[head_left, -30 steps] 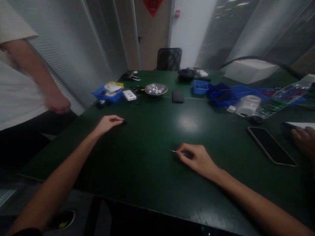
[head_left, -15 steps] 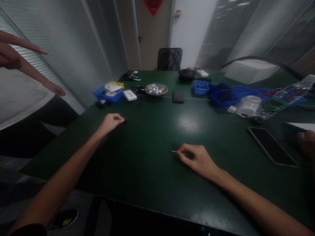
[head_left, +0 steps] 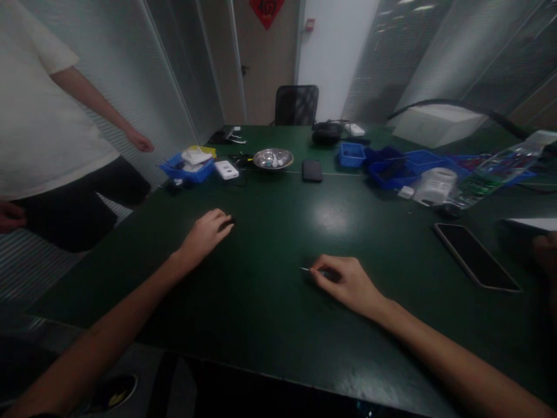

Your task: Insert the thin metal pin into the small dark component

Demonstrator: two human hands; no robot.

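My right hand (head_left: 342, 281) rests low over the green table (head_left: 261, 307), thumb and forefinger pinched on a thin, pale, needle-like piece (head_left: 305, 269). Its tip sticks out to the left; the rest is hidden by the fingers, and its kind is too small to make out. Farther off to the left, my left hand (head_left: 209, 232) hovers at the tabletop with thumb and fingers apart. Nothing shows between them except a dark patch near the fingertips, which looks like shadow.
Across the table stand a steel bowl (head_left: 261, 165) with small items, a black wallet-like object (head_left: 312, 170), a white power bank (head_left: 226, 169) and a blue basket (head_left: 195, 174). A phone (head_left: 474, 255) and a plastic bottle (head_left: 491, 177) lie right. A person (head_left: 56, 116) stands left.
My left hand has gone from a pinch to spread fingers and shifted slightly right and nearer. My right hand keeps its pinch. The person at left has drawn their outstretched hand back.
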